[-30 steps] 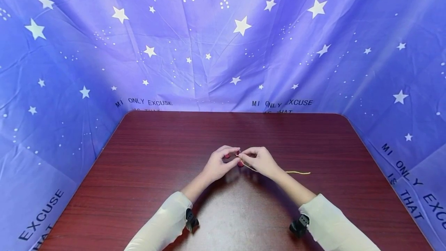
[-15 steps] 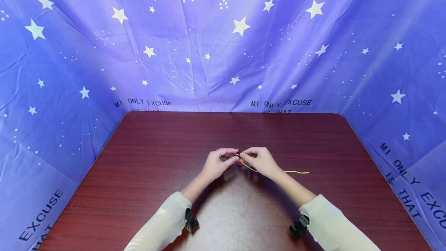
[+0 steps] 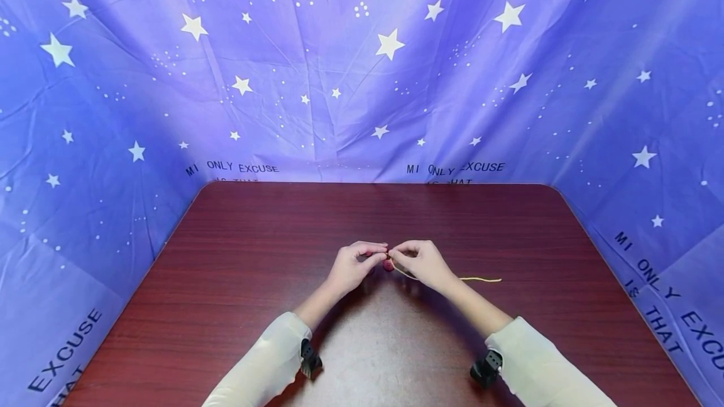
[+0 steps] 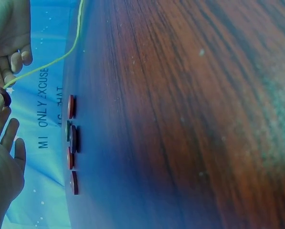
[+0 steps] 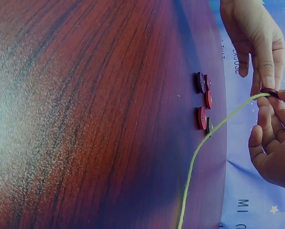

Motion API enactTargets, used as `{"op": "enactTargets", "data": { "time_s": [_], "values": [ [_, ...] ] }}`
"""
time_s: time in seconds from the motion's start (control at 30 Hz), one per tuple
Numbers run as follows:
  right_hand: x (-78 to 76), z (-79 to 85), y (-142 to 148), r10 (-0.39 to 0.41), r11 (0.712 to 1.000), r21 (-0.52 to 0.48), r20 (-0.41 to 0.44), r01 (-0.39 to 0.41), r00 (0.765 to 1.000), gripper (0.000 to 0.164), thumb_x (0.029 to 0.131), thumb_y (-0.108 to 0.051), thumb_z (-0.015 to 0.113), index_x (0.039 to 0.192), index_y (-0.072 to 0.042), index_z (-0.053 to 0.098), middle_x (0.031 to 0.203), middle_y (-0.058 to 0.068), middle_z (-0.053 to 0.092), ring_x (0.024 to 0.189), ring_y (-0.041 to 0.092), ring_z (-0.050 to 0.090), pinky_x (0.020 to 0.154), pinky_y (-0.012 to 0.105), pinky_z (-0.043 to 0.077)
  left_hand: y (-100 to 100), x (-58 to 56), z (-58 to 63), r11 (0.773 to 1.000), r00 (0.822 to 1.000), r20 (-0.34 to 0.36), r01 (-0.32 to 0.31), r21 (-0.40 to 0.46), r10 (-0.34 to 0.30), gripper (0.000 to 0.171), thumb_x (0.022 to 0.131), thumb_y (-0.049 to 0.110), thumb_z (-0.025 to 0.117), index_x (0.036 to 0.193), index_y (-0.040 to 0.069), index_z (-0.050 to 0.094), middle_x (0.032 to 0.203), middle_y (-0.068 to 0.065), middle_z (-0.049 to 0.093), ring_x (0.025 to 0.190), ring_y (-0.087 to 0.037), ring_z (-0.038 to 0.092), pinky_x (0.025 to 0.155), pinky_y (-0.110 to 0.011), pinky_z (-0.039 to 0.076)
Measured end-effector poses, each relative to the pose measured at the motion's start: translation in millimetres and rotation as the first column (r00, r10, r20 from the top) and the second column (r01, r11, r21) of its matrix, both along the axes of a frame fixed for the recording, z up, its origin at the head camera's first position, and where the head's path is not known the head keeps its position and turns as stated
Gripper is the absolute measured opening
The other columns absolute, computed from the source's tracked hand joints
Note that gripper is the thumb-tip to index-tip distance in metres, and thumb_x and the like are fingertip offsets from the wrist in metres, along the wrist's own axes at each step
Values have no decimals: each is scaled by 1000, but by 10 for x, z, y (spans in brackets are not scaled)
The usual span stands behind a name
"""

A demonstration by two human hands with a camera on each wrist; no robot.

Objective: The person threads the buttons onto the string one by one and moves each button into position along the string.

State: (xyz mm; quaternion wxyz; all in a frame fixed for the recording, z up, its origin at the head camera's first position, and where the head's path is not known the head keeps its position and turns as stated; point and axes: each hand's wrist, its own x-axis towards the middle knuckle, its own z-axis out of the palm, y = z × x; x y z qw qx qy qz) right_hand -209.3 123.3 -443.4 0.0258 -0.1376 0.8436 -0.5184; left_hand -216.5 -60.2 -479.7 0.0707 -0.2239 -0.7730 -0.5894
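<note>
Both hands meet above the middle of the table. My left hand (image 3: 351, 265) pinches a small dark red button (image 5: 269, 90) between finger and thumb. From the other side, my right hand (image 3: 424, 262) has its thumb and fingertip at the same button, pinching the yellow cord (image 5: 195, 152) there. Whether the cord passes through a hole is hidden by the fingers. The cord hangs down from the button, and its tail shows beyond the right wrist in the head view. Below the hands a red button (image 3: 388, 265) lies on the table.
Several loose buttons lie on the dark wood table (image 3: 271, 218) under the hands, among them a dark purple one (image 5: 199, 82), a red one (image 5: 202, 118) and a dark green one (image 5: 209, 125). A purple star-printed cloth (image 3: 317, 80) surrounds the table's far and side edges.
The left fingertips have drawn closer together and now meet the right fingertips at the button. The cord's tail has shifted very slightly left. Otherwise both hands stay almost in place.
</note>
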Motion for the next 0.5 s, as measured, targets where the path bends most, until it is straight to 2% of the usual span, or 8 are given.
{"op": "enactTargets", "data": {
  "time_s": [0.1, 0.27, 0.5],
  "values": [
    [6, 2, -6, 2, 1000, 1, 7, -2, 1000, 15, 87, -9, 64, 91, 3, 71, 80, 15, 71, 65, 10, 59, 57, 16, 47, -6, -3, -8, 1000, 1000, -3, -7, 3, 7, 13, 83, 16, 70, 92, 8, 75, 101, -7, 72, 96, -18, 65, 65, -30, 56],
    [9, -24, 0, 24, 999, -38, -6, -24, 1000, 17, 87, -13, 65, 91, 1, 72, 79, 11, 72, 64, 6, 59, 56, 16, 47, -4, 10, 17, 1000, 999, -46, -28, -8, 28, 11, 84, 14, 69, 90, 6, 74, 99, -8, 72, 96, -22, 62, 69, -32, 55],
    [173, 298, -65, 36, 999, -41, 7, -35, 999, 17, 88, -5, 61, 93, 10, 69, 81, 22, 69, 65, 14, 59, 55, 14, 44, -17, 0, -3, 998, 995, -89, -44, -48, 39, 9, 85, 15, 68, 89, 8, 73, 98, -4, 72, 91, -14, 58, 70, -27, 55]
  ]
}}
